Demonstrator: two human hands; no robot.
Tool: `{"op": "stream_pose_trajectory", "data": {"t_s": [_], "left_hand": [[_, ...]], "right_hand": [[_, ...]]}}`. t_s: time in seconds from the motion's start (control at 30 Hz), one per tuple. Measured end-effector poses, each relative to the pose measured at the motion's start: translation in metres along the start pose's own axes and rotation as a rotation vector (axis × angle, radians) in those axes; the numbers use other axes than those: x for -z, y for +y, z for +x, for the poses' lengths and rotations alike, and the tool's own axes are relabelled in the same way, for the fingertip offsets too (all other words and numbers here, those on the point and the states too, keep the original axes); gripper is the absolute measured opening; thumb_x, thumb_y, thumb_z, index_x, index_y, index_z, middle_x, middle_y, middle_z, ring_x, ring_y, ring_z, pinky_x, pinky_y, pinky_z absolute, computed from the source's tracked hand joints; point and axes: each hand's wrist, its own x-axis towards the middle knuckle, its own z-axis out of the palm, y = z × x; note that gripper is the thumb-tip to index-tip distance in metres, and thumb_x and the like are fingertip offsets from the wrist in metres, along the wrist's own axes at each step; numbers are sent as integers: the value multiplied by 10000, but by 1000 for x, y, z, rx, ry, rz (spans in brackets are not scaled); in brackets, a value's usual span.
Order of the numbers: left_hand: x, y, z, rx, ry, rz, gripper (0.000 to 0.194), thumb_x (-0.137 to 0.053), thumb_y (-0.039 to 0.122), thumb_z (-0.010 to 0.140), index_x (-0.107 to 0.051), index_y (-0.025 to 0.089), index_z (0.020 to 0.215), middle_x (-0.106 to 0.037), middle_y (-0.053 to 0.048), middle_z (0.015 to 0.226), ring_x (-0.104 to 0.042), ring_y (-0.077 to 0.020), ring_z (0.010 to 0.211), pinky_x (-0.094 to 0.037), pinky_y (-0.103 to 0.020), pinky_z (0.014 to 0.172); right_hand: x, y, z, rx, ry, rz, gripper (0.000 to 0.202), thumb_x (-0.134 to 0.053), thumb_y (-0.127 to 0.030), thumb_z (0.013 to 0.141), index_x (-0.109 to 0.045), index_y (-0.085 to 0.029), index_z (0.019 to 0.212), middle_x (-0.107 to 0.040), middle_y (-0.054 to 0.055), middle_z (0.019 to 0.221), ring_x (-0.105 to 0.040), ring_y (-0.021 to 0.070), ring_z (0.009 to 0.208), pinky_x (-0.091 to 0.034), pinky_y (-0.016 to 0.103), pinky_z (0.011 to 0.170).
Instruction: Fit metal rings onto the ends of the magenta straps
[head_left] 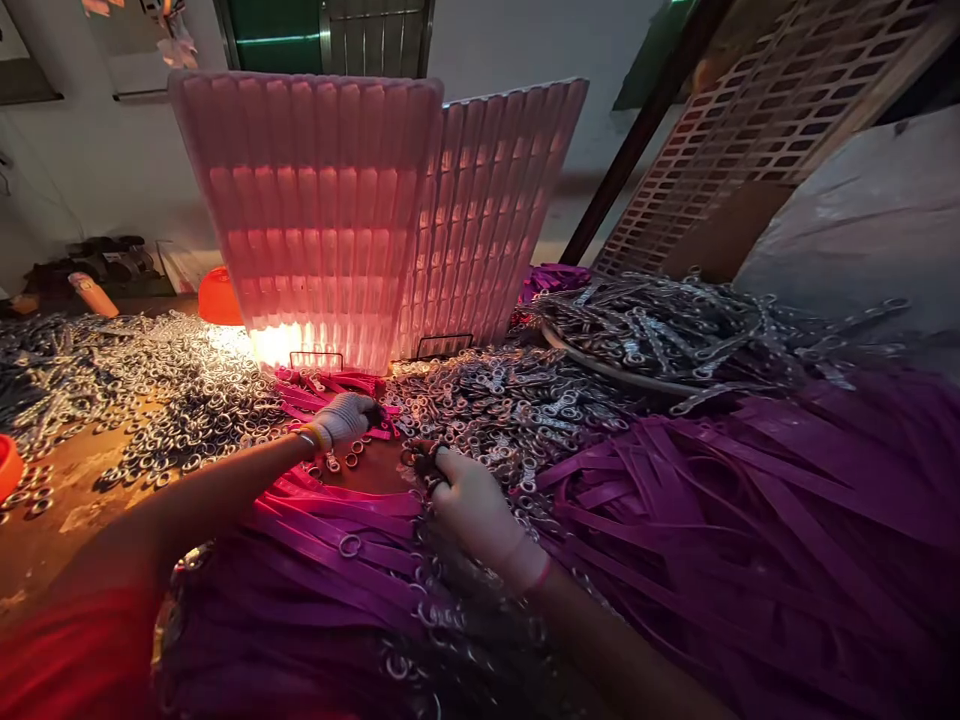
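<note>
My left hand (343, 420), in a pale knit glove with dark fingertips, reaches over short magenta strap ends (300, 392) beside loose metal rings (351, 460). Its fingers are drawn together; what they hold is too dark to make out. My right hand (476, 505), in a white glove, is closed in a pinch near the pile of metal clasps (517, 395). Something dark and ring-like shows at its fingertips, but I cannot name it. Below both hands lies a bundle of magenta straps (322, 600), with metal rings at its right ends.
Two ribbed translucent panels (315, 200) stand upright behind the hands, lit by an orange lamp (220, 296). Metal rings (187, 390) spread across the left of the table. On the right are a tray of metal clasps (675, 330) and a large heap of purple straps (750, 520).
</note>
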Motion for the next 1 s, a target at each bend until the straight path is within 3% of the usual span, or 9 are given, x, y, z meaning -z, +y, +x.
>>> {"op": "stream_pose_trajectory", "data": {"t_s": [0.13, 0.27, 0.47, 0.6, 0.8, 0.9, 1.0], "left_hand": [[12, 5, -51, 86, -42, -203, 280, -519, 403, 865, -653, 158, 854, -522, 1, 553, -407, -95, 408, -301, -202, 398], [7, 3, -98, 285, -96, -622, 306, -618, 466, 805, -600, 160, 810, -515, 22, 527, -344, -61, 357, -234, -183, 334], [-5, -2, -117, 349, -105, -883, 317, -714, 432, 717, -547, 163, 740, -463, 62, 548, -318, -33, 363, -160, -172, 335], [-5, -4, -118, 287, -125, -788, 274, -662, 419, 749, -564, 164, 730, -449, 58, 540, -320, -48, 390, -195, -196, 372], [-1, 6, -120, -94, -144, -169, 296, -621, 386, 825, -624, 133, 672, -547, 6, 612, -430, -85, 576, -306, -207, 528], [-1, 9, -120, -13, -92, -241, 322, -585, 423, 849, -649, 137, 716, -551, 3, 600, -437, -89, 542, -306, -210, 500], [-3, 8, -122, 108, -61, -403, 371, -572, 476, 850, -637, 141, 706, -539, 5, 574, -422, -81, 487, -299, -210, 462]], "right_hand": [[-5, -18, 12, 64, -5, -48, 233, -444, -91, 754, -651, -181, 815, -674, 36, 764, -527, 164, 702, -341, 241, 627], [-18, -37, 14, 91, -65, -134, 181, -445, -99, 771, -603, -185, 750, -659, 36, 736, -533, 156, 671, -299, 252, 598], [-25, -59, 6, 116, -163, -485, 177, -508, -145, 797, -662, -174, 878, -721, 93, 907, -621, 192, 789, -316, 285, 642], [-23, -66, 3, 144, -210, -579, 195, -505, -142, 809, -672, -172, 905, -718, 100, 910, -640, 201, 821, -331, 293, 650], [-25, -70, 2, 124, -176, -636, 188, -509, -136, 803, -660, -158, 912, -699, 127, 902, -642, 232, 813, -334, 311, 635], [-20, -74, 2, 93, -180, -621, 207, -496, -98, 805, -648, -158, 933, -697, 125, 938, -642, 230, 846, -346, 303, 654], [-12, -77, 3, 102, -287, -614, 242, -507, -57, 778, -640, -161, 953, -703, 114, 973, -644, 213, 832, -346, 291, 647]]}}
